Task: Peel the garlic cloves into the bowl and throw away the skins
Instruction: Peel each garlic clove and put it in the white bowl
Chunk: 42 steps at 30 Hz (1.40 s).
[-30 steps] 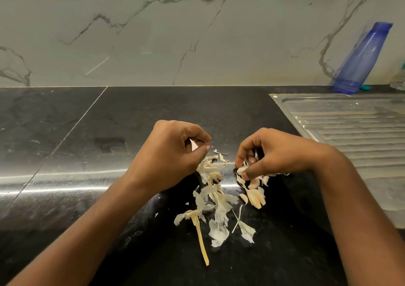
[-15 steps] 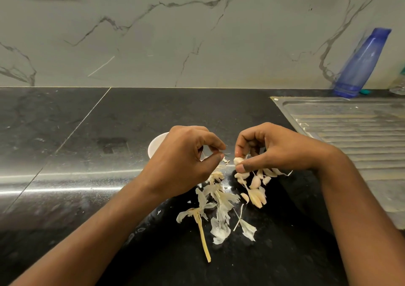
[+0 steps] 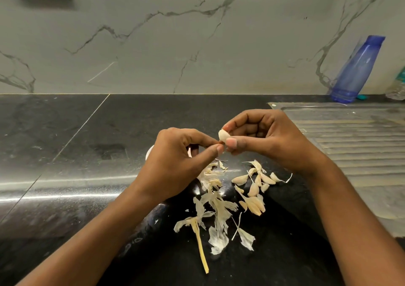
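Garlic clove [image 3: 224, 135] is held above tabletop [image 3: 87, 154], pinched from both sides.
It is clamped between thumb and forefinger of right grip [image 3: 263, 136]; its lower tip is pinched by left grip [image 3: 175, 165]. Bowl [image 3: 150, 152] is mostly hidden behind left grip; skins [image 3: 219, 209] and loose cloves [image 3: 254, 187] are scattered on tabletop.

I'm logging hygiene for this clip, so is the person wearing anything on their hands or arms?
No. The left hand and right hand are bare: no gloves, rings, watch or bracelet in view. No sleeve shows up to the frame's edge either.
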### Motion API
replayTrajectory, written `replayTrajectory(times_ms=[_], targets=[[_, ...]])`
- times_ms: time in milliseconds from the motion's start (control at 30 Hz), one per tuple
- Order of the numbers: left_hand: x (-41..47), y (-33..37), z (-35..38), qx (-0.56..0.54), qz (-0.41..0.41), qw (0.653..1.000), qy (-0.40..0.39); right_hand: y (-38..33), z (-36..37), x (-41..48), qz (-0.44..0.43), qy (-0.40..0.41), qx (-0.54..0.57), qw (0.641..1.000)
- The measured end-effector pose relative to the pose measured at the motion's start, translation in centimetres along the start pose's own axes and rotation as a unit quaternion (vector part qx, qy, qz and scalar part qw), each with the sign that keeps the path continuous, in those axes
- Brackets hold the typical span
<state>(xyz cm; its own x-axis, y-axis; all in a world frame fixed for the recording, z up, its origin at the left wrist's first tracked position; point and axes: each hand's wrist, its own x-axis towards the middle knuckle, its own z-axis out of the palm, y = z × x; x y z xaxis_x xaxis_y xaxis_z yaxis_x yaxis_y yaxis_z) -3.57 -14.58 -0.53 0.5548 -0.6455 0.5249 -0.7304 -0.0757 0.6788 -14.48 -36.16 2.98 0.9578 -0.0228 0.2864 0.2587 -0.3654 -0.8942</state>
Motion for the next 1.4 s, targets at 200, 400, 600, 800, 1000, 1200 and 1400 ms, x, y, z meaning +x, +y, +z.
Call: replayTrajectory(times_ms=[200, 400, 600, 800, 1000, 1200, 1400], targets=[[0.3, 0.2, -0.3, -0.082, -0.034, 0.996, 0.012, -0.2, 0.2, 0.0, 0.004, 0.009, -0.028, 1.0], [0.5, 0.5, -0.7, -0.154, -0.063, 0.986, 0.011, 0.1, 0.8, 0.2, -0.015, 0.015, -0.049, 0.999], [0.6, 0.2, -0.7, -0.167, -0.072, 0.983, -0.002, 0.4, 1.0, 0.4, -0.031, 0.022, -0.054, 0.998], [0.6, 0.3, -0.5, -0.173, -0.09, 0.981, -0.012, 0.2, 1.1, 0.3, -0.027, 0.021, -0.046, 0.998], [0.6, 0.6, -0.5, -0.216, -0.112, 0.97, -0.017, 0.2, 1.3, 0.4, -0.039, 0.026, -0.053, 0.998], [0.5, 1.1, -0.9, -0.308, -0.159, 0.937, -0.039, 0.7, 1.8, 0.8, -0.077, 0.069, -0.116, 0.988], [0.7, 0.7, -0.9, -0.297, -0.15, 0.943, -0.001, 0.7, 1.8, 0.7, -0.045, 0.061, -0.064, 0.995]])
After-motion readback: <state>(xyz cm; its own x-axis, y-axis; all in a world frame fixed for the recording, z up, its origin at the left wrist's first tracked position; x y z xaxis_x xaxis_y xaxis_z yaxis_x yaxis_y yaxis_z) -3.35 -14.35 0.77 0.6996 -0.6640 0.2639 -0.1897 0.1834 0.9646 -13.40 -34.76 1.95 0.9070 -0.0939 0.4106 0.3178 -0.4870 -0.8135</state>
